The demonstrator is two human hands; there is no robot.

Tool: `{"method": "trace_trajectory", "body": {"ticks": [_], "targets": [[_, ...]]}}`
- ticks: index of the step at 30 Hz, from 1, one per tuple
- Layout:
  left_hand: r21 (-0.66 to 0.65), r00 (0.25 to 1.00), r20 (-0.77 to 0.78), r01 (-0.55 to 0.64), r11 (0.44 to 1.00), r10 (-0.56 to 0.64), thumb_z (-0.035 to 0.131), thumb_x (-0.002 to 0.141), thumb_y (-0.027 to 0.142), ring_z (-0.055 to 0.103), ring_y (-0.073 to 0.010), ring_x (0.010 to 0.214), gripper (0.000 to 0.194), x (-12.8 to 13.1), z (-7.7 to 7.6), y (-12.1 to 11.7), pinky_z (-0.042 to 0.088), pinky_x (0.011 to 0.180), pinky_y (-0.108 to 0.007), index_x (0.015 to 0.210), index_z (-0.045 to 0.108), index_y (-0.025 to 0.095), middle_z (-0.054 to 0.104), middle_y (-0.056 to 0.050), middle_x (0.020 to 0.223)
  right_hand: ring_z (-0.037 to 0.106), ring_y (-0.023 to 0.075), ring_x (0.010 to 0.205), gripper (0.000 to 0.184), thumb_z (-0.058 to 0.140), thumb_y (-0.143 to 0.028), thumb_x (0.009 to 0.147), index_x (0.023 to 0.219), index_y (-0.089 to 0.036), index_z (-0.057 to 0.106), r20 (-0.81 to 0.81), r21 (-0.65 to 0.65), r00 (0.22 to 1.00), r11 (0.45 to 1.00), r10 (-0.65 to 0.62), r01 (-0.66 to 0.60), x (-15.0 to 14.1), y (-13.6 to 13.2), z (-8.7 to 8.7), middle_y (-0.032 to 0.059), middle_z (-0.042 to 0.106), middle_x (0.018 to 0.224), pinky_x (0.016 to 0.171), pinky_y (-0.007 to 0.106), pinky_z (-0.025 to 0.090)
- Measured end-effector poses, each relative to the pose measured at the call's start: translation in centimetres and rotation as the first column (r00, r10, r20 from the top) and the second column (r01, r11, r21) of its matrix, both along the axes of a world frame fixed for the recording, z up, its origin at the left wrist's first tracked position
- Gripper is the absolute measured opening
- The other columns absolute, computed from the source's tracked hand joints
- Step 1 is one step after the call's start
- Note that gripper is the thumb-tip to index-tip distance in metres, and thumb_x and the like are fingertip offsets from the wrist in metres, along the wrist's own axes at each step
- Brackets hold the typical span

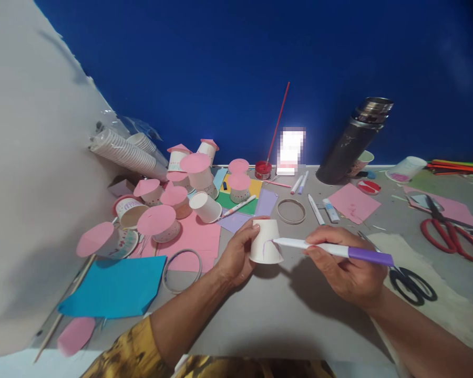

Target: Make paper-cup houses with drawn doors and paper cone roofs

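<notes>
My left hand [239, 252] is closed around the left side of a white paper cup [271, 251], which is upside down just above the grey table. A thin purple curved line shows on the cup's front. Between the fingers of my right hand [349, 270] is a white felt-tip marker [331, 248] with a purple end; its tip touches the cup at the end of the line. Beyond the cup lies a grey tape ring [291, 211]. Another white cup [205, 207] lies tilted to the left, with a capped marker [239, 206] beside it.
Several cups with pink paper tops [157, 223] crowd the left, near a blue sheet [114, 286] and a second tape ring [182, 270]. A dark flask [352, 142] stands at the back. Red-handled scissors [453, 236] and black-handled scissors [412, 285] lie right.
</notes>
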State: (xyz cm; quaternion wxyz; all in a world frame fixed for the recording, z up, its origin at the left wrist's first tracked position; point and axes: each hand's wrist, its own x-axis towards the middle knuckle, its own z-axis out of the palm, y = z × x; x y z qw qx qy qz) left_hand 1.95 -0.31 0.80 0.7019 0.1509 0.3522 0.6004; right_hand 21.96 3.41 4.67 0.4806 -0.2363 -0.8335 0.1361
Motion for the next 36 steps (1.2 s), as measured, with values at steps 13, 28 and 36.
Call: {"method": "trace_trajectory", "body": {"ticks": [13, 28, 36], "targets": [[-0.001, 0.998, -0.066, -0.005, 1.0, 0.004, 0.078, 0.076, 0.032, 0.066, -0.0215, 0.085, 0.038, -0.02, 0.06, -0.26, 0.055, 0.074, -0.032, 0.11, 0.067, 0.02, 0.069, -0.007, 0.097, 0.065, 0.0178, 0.054, 0.006, 0.062, -0.019, 0.093, 0.093, -0.025, 0.064, -0.005, -0.038, 0.999, 0.999, 0.034, -0.034, 0.06, -0.14, 0.29, 0.0002, 0.07, 0.068, 0.05, 0.031, 0.051], [-0.003, 0.995, -0.094, -0.012, 1.0, 0.012, 0.078, 0.075, 0.033, 0.061, -0.0172, 0.075, 0.038, -0.01, -0.13, -0.15, 0.051, 0.065, -0.026, 0.108, 0.067, 0.019, 0.065, -0.004, 0.09, 0.064, 0.0145, 0.054, 0.004, 0.064, -0.018, 0.093, 0.09, -0.021, 0.065, -0.003, -0.02, 0.999, 0.998, 0.054, -0.054, -0.15, 0.06, 0.25, -0.0005, 0.07, 0.068, 0.052, 0.026, 0.05], [0.009, 0.999, -0.043, -0.014, 1.0, 0.015, 0.079, 0.075, 0.032, 0.063, -0.0189, 0.083, 0.037, -0.01, -0.11, -0.05, 0.052, 0.071, -0.028, 0.108, 0.068, 0.018, 0.068, -0.005, 0.093, 0.065, 0.0178, 0.055, 0.009, 0.063, -0.016, 0.092, 0.091, -0.024, 0.065, -0.022, 0.027, 1.0, 0.999, -0.017, 0.017, -0.1, -0.02, 0.41, -0.0006, 0.069, 0.066, 0.051, 0.03, 0.05]]}}
